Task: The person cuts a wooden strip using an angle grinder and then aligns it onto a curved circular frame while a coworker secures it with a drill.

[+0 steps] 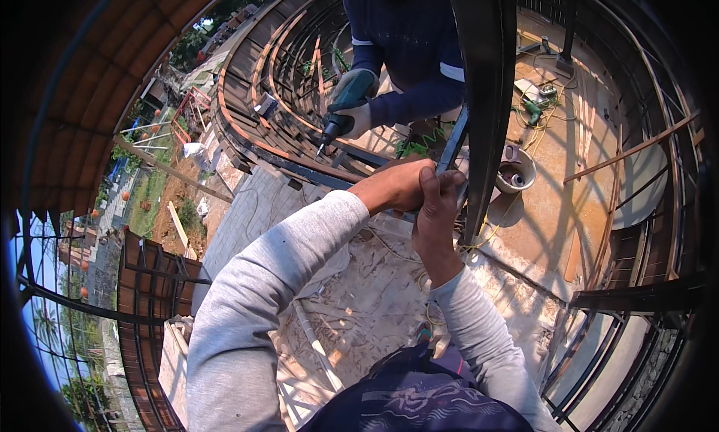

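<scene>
My left hand (399,183) and my right hand (437,215) meet in the middle of the view, both closed. They grip the lower end of a slim dark metal bar (452,141), which slants up and to the right. Fingers and thumbs overlap there, so the gripped end is hidden. Just right of my hands stands a broad dark metal column (485,80). Across from me a co-worker in a dark blue top holds a teal power drill (350,102) with gloved hands; its bit points down toward a dark metal beam (314,170).
Curved steel framing with brown strips (247,144) sweeps round the far left. To the right are a white bucket (518,168) with things inside, a green power tool (533,113) and yellow cord (541,138). A long wooden strip (633,146) crosses the right side.
</scene>
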### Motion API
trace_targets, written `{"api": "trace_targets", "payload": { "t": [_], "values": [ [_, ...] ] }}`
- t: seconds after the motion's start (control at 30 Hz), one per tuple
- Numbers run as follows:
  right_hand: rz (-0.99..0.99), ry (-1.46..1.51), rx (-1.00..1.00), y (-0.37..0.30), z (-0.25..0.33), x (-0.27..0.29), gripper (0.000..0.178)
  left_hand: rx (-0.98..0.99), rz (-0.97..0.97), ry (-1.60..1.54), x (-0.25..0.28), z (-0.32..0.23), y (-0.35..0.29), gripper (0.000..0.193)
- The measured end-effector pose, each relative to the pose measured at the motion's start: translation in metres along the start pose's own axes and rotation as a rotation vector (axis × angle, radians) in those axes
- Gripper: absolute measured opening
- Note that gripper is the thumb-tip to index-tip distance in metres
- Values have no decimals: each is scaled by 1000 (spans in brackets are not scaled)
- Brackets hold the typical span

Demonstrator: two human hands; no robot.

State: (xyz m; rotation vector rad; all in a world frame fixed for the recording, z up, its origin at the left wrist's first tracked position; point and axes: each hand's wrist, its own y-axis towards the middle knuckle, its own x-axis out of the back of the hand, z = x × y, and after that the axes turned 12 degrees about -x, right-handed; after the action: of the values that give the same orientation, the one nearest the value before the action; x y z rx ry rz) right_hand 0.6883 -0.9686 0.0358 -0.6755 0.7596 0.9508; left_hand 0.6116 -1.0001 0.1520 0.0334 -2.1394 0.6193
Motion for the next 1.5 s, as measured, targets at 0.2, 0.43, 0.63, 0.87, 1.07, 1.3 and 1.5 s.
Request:
{"api": "trace_targets", "payload": {
  "t": [0.2, 0.43, 0.63, 0.87, 1.07, 1.3, 1.5],
  "values": [
    [-4, -39, 22, 0, -4, 2, 47, -4, -14, 6, -2, 0, -3, 47],
    [16, -10, -21, 2, -5, 7, 48, -5, -6, 98, -1, 4, 1, 41],
    [27, 1, -62, 1, 0, 5, 45, -57, -138, 54, -6, 8, 0, 46],
    [2, -81, 96, 1, -2, 0, 38, -57, -237, 95, -19, 34, 10, 62],
    [20, -87, 41, 8, -8, 15, 39, -3, -221, 103, -15, 23, 7, 53],
    [34, -85, 83, 4, -5, 7, 42, -5, -257, 108, -21, 35, 6, 64],
    [53, -70, 109, 4, 0, 5, 43, -168, -246, 76, -20, 40, 8, 61]
  ]
}}
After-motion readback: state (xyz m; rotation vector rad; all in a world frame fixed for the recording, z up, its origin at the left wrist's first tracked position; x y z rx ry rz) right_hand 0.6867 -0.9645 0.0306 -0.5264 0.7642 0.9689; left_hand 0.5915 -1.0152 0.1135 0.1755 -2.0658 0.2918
